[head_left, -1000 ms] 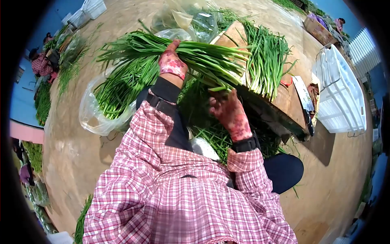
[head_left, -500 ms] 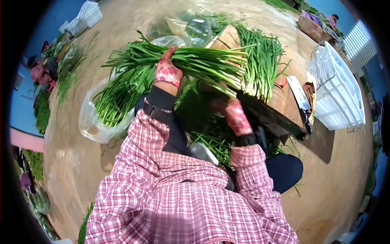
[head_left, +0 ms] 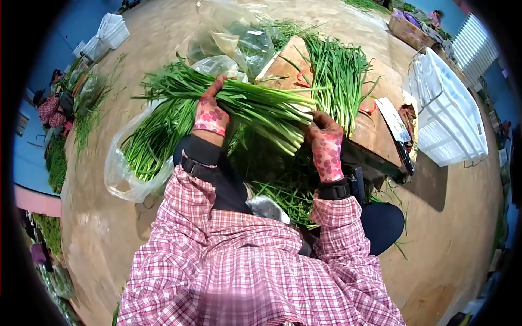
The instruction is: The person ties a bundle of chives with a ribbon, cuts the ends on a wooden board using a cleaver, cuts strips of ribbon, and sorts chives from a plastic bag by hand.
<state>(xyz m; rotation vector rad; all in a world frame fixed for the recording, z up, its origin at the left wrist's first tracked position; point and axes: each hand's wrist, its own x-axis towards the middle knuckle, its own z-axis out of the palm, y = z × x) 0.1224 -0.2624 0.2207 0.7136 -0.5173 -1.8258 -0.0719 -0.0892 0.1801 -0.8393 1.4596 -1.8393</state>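
Observation:
A thick bunch of garlic chives point(head_left: 261, 106), with green leaves to the left and pale stem ends to the right, lies across my left hand point(head_left: 212, 111). That hand wears a pink flowered glove with bare fingertips and is closed around the bunch. At the pale ends, my right hand point(head_left: 326, 141), gloved alike, has its fingers curled in and pinching at the stems. More chives point(head_left: 157, 141) rest in an open clear plastic bag point(head_left: 122, 179) below my left hand. Another pile of chives point(head_left: 340, 81) lies on a wooden board point(head_left: 375, 136) beyond my right hand.
A wide-bladed knife point(head_left: 396, 125) and red ties point(head_left: 368, 108) lie on the board. White plastic crates point(head_left: 448, 114) stand to the right. A clear bag point(head_left: 234, 41) sits behind the bunch. Loose leaves point(head_left: 293, 204) cover the ground between my legs. Another person point(head_left: 50, 111) sits far left.
My right hand has risen from below the bunch to its stem ends, its fingers now closing there. The left hand has shifted slightly left and down, and the stem ends tilt lower.

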